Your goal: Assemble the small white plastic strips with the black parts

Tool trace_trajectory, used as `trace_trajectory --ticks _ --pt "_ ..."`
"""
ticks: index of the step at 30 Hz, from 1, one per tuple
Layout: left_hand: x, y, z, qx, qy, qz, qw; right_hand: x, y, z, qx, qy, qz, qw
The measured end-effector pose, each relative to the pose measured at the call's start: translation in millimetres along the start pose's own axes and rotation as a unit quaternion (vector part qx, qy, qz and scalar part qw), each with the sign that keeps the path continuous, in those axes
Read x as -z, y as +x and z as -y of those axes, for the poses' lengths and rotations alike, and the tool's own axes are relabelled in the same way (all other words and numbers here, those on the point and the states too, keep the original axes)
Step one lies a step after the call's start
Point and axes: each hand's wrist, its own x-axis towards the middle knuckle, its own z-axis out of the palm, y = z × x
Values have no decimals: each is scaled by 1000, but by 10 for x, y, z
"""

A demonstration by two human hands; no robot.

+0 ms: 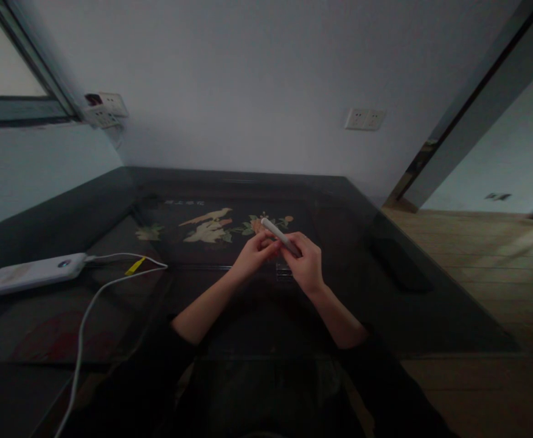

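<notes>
Pinching a slim white stick point(280, 236) between both sets of fingertips, I hold it just above the dark table point(431, 316), out in front of my chest. My right hand point(305, 263) wraps its lower end, fingers curled round it and thumb pressed on top; my left hand point(254, 254) meets it from the nine o'clock side, thumb and forefinger closed on the shaft near its middle. The stick is smooth, round and matte, like a pen or marker, and it slants from my right fist up toward eleven o'clock, its pale tip standing clear of both hands. Whether it has a cap I cannot tell in this dim light. Beneath my hands the tabletop is glossy and near black, with an inlaid panel of birds and leaves point(212, 228) in cream, orange and green lying at twelve o'clock. Well off at nine o'clock rests a flat white power bank point(29, 274) with rounded corners, and a white cable point(93, 304) loops from it toward my lap, a yellow tag on it. Two white wall sockets point(364, 118) sit on the plain wall at one o'clock.
</notes>
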Motion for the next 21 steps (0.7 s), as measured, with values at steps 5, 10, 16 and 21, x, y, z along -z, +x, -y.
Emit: trace_trajectory --ticks 5,10,16,21 --pt "6 -1 -1 -1 4 2 1000 8 -2 2 -28 -4 -1 1000" --pt "19 3 -20 4 -7 -13 1000 16 11 28 -74 14 -21 997" --pt "45 9 -12 6 -32 -39 999 14 26 41 -110 46 -35 992" --pt "51 4 -1 12 -71 -44 996 11 24 26 -122 63 -40 990"
